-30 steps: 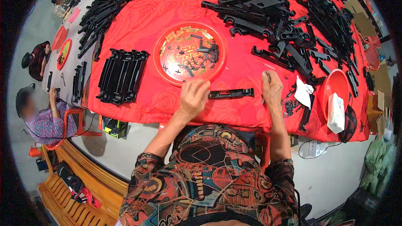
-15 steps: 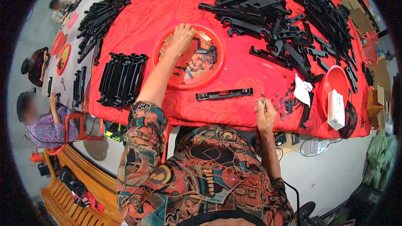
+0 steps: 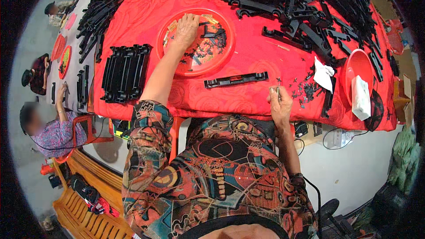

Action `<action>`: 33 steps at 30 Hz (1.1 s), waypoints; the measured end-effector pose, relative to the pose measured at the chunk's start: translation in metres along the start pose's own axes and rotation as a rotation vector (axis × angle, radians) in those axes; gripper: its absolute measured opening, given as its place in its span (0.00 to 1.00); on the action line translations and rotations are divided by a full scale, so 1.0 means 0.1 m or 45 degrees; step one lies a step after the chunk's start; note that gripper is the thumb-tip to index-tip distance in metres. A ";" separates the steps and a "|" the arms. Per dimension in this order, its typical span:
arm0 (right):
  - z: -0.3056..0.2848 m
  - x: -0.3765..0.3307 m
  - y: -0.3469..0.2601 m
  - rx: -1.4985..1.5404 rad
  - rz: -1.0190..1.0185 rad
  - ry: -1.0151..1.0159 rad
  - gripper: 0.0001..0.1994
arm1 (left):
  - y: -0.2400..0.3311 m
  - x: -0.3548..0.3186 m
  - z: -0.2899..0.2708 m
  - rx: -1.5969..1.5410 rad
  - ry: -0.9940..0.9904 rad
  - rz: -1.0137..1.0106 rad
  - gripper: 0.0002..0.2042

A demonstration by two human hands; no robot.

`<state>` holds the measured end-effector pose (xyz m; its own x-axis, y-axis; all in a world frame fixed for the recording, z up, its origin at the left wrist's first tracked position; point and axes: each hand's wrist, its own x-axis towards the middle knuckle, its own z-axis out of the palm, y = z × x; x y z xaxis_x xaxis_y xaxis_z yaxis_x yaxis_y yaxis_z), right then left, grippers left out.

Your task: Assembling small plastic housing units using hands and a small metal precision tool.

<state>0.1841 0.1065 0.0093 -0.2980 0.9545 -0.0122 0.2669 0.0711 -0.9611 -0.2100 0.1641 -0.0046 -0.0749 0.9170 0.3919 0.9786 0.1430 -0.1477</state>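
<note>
My left hand (image 3: 186, 31) reaches into a round red basin (image 3: 232, 48) of small black parts (image 3: 208, 55) and a few yellowish pieces. Its fingers curl downward together, and the tips are hidden. Over the front of the table, my right hand (image 3: 280, 102) is closed in a pinch around a thin, metallic-looking thing, too small to name, with a tiny dark bit at its tip. Between my hands and nearer to me, a long black plastic part (image 3: 236, 80) lies on the red cloth (image 3: 177, 93), touched by neither hand.
Stacked black parts (image 3: 126, 73) stand at the left. A large heap of similar parts (image 3: 283, 4) covers the far right. Small black pieces (image 3: 310, 90), a white tissue (image 3: 324, 74), a red bowl (image 3: 354, 64) and a white pack (image 3: 361, 99) lie rightward. Another person (image 3: 55, 130) sits left.
The whole view has shifted, so the table appears higher. My left hand stays in the basin, slightly lower and further left within it. My right hand keeps its pinch near the front edge.
</note>
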 end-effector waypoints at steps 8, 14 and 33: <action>-0.04 -0.07 0.04 -0.016 0.029 0.061 0.06 | -0.03 -0.02 0.01 -0.155 -0.008 -0.161 0.09; 0.01 0.03 -0.12 0.130 -0.030 0.090 0.03 | 0.65 -0.36 -0.78 -0.465 0.283 0.023 0.03; 0.38 -0.08 -0.33 0.250 0.065 -0.267 0.03 | 1.67 -1.34 -1.30 -0.917 0.203 0.162 0.11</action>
<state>0.1434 0.0854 0.0310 -0.4774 0.8731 -0.0991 0.1100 -0.0525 -0.9925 -0.0112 0.0167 0.0367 0.0227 0.8373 0.5463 0.8653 -0.2902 0.4088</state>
